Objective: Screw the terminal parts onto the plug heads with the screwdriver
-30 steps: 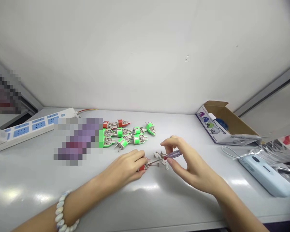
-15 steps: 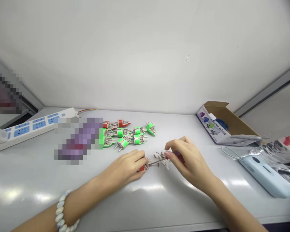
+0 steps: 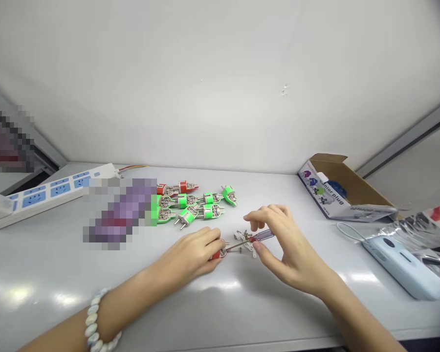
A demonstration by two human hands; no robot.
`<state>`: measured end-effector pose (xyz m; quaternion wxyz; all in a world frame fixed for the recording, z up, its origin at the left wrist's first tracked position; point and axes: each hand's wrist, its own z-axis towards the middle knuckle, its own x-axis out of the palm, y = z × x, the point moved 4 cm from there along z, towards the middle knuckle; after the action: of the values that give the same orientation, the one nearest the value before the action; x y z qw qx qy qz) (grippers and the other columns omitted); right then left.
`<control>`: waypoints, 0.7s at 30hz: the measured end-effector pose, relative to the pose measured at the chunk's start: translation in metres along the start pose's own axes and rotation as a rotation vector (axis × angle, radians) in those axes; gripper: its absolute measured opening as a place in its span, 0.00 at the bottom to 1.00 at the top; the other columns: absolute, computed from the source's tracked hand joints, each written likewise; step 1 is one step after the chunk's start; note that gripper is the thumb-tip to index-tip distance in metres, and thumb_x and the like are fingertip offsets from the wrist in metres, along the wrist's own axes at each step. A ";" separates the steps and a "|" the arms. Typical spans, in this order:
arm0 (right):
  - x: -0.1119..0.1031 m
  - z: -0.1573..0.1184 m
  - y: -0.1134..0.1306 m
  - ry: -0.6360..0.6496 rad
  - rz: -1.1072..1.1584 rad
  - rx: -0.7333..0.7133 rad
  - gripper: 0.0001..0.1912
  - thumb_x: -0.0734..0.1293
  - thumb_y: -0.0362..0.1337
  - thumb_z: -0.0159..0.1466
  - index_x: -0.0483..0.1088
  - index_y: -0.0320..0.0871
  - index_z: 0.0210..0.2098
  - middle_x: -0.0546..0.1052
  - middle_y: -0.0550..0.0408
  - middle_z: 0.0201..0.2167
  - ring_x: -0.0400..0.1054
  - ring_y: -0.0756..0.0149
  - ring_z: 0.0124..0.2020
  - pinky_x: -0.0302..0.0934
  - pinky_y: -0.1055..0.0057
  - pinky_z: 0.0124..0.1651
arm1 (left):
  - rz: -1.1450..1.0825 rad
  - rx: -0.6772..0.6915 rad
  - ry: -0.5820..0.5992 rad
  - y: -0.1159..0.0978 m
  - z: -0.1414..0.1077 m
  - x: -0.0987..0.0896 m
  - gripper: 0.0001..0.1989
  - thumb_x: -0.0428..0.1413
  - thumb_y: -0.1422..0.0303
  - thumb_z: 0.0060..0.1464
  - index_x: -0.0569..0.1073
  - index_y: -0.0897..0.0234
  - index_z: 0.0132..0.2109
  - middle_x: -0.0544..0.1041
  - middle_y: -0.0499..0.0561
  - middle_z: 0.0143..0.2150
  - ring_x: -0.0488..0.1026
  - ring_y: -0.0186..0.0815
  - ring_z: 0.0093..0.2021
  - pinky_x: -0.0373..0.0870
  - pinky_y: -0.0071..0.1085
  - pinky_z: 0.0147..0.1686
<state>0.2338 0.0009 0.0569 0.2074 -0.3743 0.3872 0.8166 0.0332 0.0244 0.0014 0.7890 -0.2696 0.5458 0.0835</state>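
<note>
- L hand [image 3: 188, 249]: clenched, fingers wrapped around red plug body [image 3: 216, 254], which sits at the fingertips, low on the desk.
- R hand [image 3: 289, 244]: thumb + fingers pinch small screwdriver [image 3: 264, 235] by its translucent purple handle. Shaft runs toward L hand; tip appears at plug's metal face, contact not confirmable at this res.
- Risk, tip slip: shaft held at a shallow angle, nearly flat, w/ light pinch grip. Poor seating in screw head could let tip skid off, marring the head or jabbing L fingers.
- Risk, plug shift: plug held only by L fingers. Any twist from R hand could rotate it, misaligning tip and screw.
- Risk, lost parts: loose screws and white plug parts [image 3: 244, 242] lie btwn hands, just under R fingers. A dropped wrist or knuckle could scatter them; small screws may roll on smooth desk.
- Risk, knock-over: plugs w/ green and red bodies [image 3: 196, 200] sit beyond L hand, closely grouped. A wide elbow or hand swing could push them together.
- Further R of R hand: cardboard box [image 3: 337, 188], pale-blue case [image 3: 403, 266]; both well apart, low risk.
</note>
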 end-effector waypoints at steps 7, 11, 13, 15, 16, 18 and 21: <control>0.003 -0.003 -0.006 0.038 0.180 0.128 0.08 0.62 0.28 0.69 0.64 0.48 0.44 0.71 0.57 0.32 0.65 0.63 0.33 0.61 0.67 0.37 | -0.001 -0.005 -0.017 -0.002 0.002 -0.002 0.11 0.48 0.71 0.71 0.74 0.62 0.52 0.74 0.53 0.42 0.72 0.38 0.38 0.69 0.30 0.37; -0.002 -0.003 -0.004 0.021 0.255 0.090 0.13 0.62 0.22 0.63 0.64 0.48 0.41 0.71 0.57 0.34 0.63 0.64 0.36 0.60 0.67 0.39 | -0.005 -0.012 -0.004 -0.001 0.001 -0.001 0.11 0.48 0.70 0.72 0.74 0.63 0.54 0.74 0.53 0.42 0.72 0.37 0.38 0.68 0.29 0.37; -0.005 -0.002 -0.004 -0.021 0.258 0.056 0.13 0.63 0.22 0.63 0.65 0.47 0.39 0.70 0.59 0.32 0.62 0.65 0.34 0.59 0.67 0.38 | 0.001 -0.017 0.000 -0.001 0.001 0.000 0.11 0.48 0.70 0.72 0.74 0.63 0.53 0.73 0.53 0.42 0.71 0.37 0.38 0.67 0.29 0.36; -0.007 -0.001 -0.003 -0.070 0.263 0.019 0.12 0.64 0.22 0.63 0.65 0.47 0.38 0.70 0.60 0.30 0.61 0.66 0.32 0.58 0.67 0.37 | 0.016 -0.026 0.001 0.000 0.001 0.001 0.10 0.49 0.70 0.71 0.74 0.63 0.52 0.73 0.52 0.41 0.71 0.37 0.37 0.66 0.29 0.35; -0.008 -0.001 -0.003 -0.092 0.266 0.004 0.12 0.64 0.22 0.64 0.66 0.47 0.38 0.70 0.60 0.30 0.61 0.66 0.31 0.58 0.66 0.37 | 0.023 -0.027 0.000 0.000 0.001 0.001 0.10 0.49 0.70 0.71 0.74 0.64 0.51 0.73 0.52 0.41 0.71 0.37 0.37 0.66 0.29 0.35; -0.009 0.000 -0.003 -0.135 0.266 -0.026 0.11 0.65 0.23 0.65 0.67 0.46 0.39 0.70 0.59 0.29 0.61 0.67 0.31 0.57 0.66 0.36 | 0.030 -0.033 -0.002 0.000 0.001 0.001 0.09 0.50 0.70 0.70 0.74 0.63 0.51 0.72 0.52 0.41 0.71 0.37 0.36 0.66 0.29 0.35; -0.010 0.001 -0.003 -0.198 0.199 -0.068 0.08 0.64 0.25 0.69 0.66 0.46 0.40 0.69 0.56 0.32 0.63 0.64 0.33 0.59 0.66 0.36 | 0.022 -0.043 -0.010 0.000 0.000 0.001 0.10 0.50 0.72 0.69 0.74 0.63 0.52 0.72 0.52 0.41 0.70 0.36 0.36 0.67 0.29 0.35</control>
<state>0.2420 0.0030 0.0631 0.1499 -0.2584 0.3724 0.8787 0.0339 0.0243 0.0006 0.7849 -0.2800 0.5427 0.1053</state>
